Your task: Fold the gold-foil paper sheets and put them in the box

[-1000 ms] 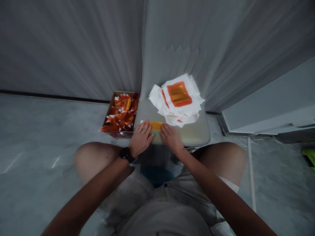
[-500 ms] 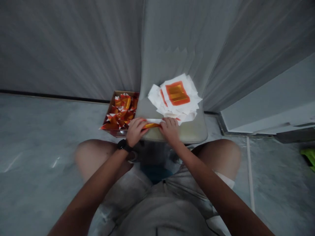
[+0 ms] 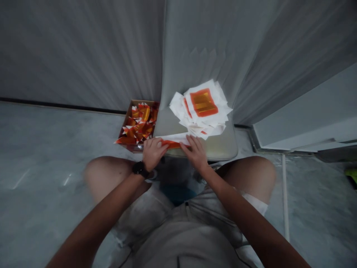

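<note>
1. Look at that: a white paper strip (image 3: 174, 138) with orange foil (image 3: 171, 144) along its edge, lying across the seat (image 3: 220, 149)!
2. Behind it, white sheets (image 3: 200, 110) piled loosely, orange square on top.
3. Left, a cardboard box (image 3: 124, 121) packed with jagged orange scraps (image 3: 141, 124).

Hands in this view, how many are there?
2. The left hand is on one end of a white-and-orange paper strip, and the right hand is on its other end, both at the front of a pale padded seat. No other hands show.
</note>
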Demonstrator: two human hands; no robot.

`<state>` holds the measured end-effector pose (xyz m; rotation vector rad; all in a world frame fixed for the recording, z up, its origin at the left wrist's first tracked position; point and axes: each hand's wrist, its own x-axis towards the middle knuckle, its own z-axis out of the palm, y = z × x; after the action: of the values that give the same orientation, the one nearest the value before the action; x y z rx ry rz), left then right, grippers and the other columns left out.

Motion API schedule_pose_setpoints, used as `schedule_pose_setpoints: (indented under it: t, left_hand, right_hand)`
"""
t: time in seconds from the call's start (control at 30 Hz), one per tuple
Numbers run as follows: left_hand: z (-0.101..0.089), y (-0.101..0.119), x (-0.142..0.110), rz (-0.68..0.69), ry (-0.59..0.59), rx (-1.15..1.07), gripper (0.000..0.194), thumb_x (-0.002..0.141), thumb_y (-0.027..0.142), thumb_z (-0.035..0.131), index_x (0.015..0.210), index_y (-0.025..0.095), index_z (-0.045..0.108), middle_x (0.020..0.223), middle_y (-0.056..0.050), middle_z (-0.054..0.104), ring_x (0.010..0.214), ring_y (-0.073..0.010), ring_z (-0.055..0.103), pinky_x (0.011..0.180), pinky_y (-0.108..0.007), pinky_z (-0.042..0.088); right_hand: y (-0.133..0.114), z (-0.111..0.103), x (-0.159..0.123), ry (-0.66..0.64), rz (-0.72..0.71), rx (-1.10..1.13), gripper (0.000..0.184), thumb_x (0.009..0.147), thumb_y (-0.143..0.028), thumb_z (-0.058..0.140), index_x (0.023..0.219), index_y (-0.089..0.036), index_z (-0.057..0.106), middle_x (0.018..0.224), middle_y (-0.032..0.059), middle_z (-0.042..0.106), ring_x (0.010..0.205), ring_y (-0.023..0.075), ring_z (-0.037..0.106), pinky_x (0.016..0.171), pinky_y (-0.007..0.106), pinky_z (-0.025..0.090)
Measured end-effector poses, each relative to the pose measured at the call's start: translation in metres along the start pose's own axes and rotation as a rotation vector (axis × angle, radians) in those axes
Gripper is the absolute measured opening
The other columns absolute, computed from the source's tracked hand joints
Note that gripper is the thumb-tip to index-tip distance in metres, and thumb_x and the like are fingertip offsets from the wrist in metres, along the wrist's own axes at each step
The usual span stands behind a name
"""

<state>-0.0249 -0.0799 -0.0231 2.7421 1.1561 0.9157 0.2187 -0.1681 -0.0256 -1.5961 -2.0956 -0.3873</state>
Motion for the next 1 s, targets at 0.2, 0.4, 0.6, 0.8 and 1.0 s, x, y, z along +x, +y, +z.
schedule_pose_setpoints:
  t: [0.2,0.4,0.6,0.8,1.0]
  left_hand:
    - [0.004,-0.003,0.014,0.034,-0.119,-0.155,0.023,0.1,0.03,0.058,0.116,0.026,0.074,0.121,-0.009,0.072,0.116,-0.0275,0.062,0.103,-0.049,0.047]
    - [-0.002,-0.009,0.013,0.079,-0.145,-0.29,0.028,0.101,0.036,0.059,0.123,0.025,0.072,0.133,-0.008,0.07,0.126,-0.0232,0.063,0.117,-0.048,0.045]
    - [-0.005,-0.017,0.003,0.145,-0.238,-0.309,0.027,0.098,0.036,0.063,0.123,0.031,0.073,0.143,-0.006,0.065,0.139,-0.0235,0.056,0.123,-0.053,0.039]
    - [-0.002,-0.018,0.012,0.056,-0.187,-0.353,0.023,0.101,0.035,0.058,0.114,0.028,0.076,0.124,-0.006,0.075,0.125,-0.0226,0.065,0.113,-0.049,0.049]
    - [0.002,-0.001,0.011,0.072,-0.116,-0.141,0.029,0.102,0.025,0.052,0.122,0.026,0.073,0.129,-0.007,0.073,0.126,-0.026,0.062,0.116,-0.053,0.042]
  right_hand:
    - [0.011,0.013,0.005,-0.062,0.029,0.039,0.035,0.102,-0.017,0.054,0.131,-0.03,0.068,0.145,0.0119,0.061,0.14,0.0277,0.05,0.11,0.048,0.046]
    - [0.006,0.008,0.017,-0.109,0.0,0.204,0.024,0.105,-0.029,0.054,0.111,-0.022,0.075,0.113,0.0086,0.075,0.117,0.0217,0.062,0.111,0.044,0.044]
    - [0.016,0.003,0.021,-0.227,-0.052,0.256,0.019,0.102,-0.032,0.061,0.103,-0.026,0.079,0.114,0.0078,0.073,0.109,0.0212,0.062,0.099,0.038,0.05]
    - [0.016,0.008,0.028,-0.222,0.019,0.309,0.023,0.104,-0.029,0.056,0.106,-0.023,0.078,0.108,0.0086,0.073,0.105,0.0221,0.063,0.096,0.038,0.05]
    - [0.0,0.015,0.04,-0.225,0.127,0.07,0.025,0.102,-0.029,0.059,0.12,-0.018,0.072,0.111,0.013,0.071,0.107,0.0276,0.059,0.095,0.041,0.045]
